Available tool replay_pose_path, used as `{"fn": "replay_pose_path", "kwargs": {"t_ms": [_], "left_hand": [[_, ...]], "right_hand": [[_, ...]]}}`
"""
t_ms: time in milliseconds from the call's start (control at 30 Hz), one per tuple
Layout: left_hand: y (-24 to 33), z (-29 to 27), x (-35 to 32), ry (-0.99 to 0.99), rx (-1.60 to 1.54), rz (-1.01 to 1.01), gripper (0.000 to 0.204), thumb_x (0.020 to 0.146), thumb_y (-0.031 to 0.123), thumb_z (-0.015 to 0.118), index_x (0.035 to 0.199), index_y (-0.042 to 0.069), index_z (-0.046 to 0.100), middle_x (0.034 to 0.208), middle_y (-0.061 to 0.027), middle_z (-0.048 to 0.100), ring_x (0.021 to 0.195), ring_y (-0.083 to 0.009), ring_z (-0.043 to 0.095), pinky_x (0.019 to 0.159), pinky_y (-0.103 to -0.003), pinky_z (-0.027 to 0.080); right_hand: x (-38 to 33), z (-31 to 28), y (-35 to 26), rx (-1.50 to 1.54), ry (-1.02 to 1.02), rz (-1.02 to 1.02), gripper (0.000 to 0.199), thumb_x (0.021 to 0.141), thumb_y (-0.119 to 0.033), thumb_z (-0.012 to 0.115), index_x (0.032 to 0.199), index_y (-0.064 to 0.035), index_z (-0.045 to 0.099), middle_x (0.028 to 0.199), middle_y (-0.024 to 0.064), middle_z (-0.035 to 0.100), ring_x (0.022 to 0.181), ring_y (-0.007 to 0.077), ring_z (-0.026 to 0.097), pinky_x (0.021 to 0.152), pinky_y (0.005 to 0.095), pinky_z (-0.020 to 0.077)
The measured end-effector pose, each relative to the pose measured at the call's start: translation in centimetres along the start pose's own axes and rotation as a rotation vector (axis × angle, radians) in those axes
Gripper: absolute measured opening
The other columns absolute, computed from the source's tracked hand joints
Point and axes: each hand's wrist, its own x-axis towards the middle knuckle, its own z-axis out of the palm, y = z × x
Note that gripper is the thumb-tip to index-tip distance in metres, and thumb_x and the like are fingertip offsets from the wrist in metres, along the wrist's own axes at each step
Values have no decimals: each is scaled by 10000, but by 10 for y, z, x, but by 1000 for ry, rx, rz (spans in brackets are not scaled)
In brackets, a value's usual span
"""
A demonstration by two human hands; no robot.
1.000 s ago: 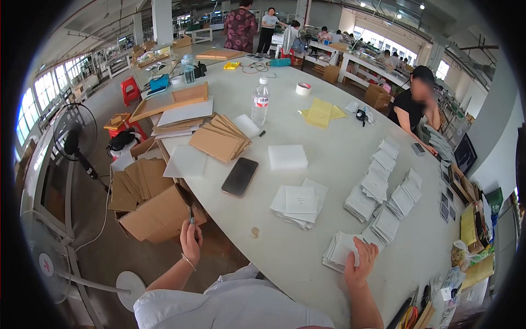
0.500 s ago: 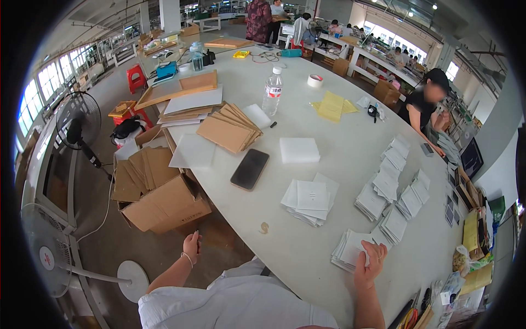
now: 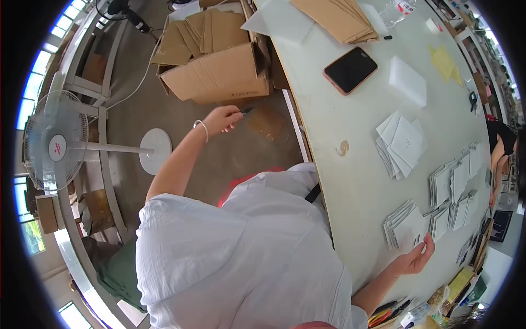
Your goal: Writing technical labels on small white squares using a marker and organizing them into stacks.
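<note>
Out over the floor, left of the table, my left hand (image 3: 223, 118) is closed around a small dark object (image 3: 247, 110). Only its thin tip sticks out past the fingers, so its kind is unclear. At the table's right side, my right hand (image 3: 412, 260) is beside a fanned stack of thin white square cards (image 3: 406, 223). Its fingers are loosely bent and apart, with nothing visible in them. Another stack of white cards (image 3: 401, 143) lies farther up the table, and several more stacks (image 3: 459, 176) stand in rows to the right.
A phone (image 3: 350, 70), a white foam block (image 3: 408, 81), brown cardboard sheets (image 3: 334, 19) and a clear bottle (image 3: 395, 12) lie toward the far side. An open carton (image 3: 216, 77) stands on the floor beside a fan (image 3: 57, 143). A person's arm (image 3: 497, 159) shows at the right.
The view has tilted down and turned left. My right hand has drawn back from the top of the nearest card stack to its edge. My left hand stays closed beside the table.
</note>
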Motion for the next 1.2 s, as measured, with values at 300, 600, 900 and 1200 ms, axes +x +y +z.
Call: {"fn": "replay_pose_path", "kwargs": {"t_ms": [300,600,900,1200], "left_hand": [[-241,1,19,-447,1422,-483,293,855,287,546,1083,124,631,1061,-60,642,966,-218,618,763,-383,510],[-287,15,60,-58,972,-573,353,771,243,640,1095,101,631,1153,-124,588,1085,-262,562,821,-378,507],[-107,7,70,-328,174,-393,237,870,269,543,821,52,623,617,-45,545,445,-135,516,409,-250,406],[-192,18,33,-468,-1162,-291,238,886,276,516,910,58,607,623,3,504,530,-121,510,475,-269,418]], "right_hand": [[-1,4,3,-45,-14,-28,208,838,35,459,997,72,588,982,145,625,985,273,530,968,409,350],[2,3,16,-72,30,-46,215,791,55,462,950,-6,592,904,95,623,878,236,562,992,463,297],[2,-5,4,-117,-6,-138,252,754,85,470,933,-41,596,842,75,611,792,205,551,970,447,298],[10,2,-5,-79,6,-114,257,740,97,485,912,-52,604,815,73,607,764,202,557,948,443,313]]}}
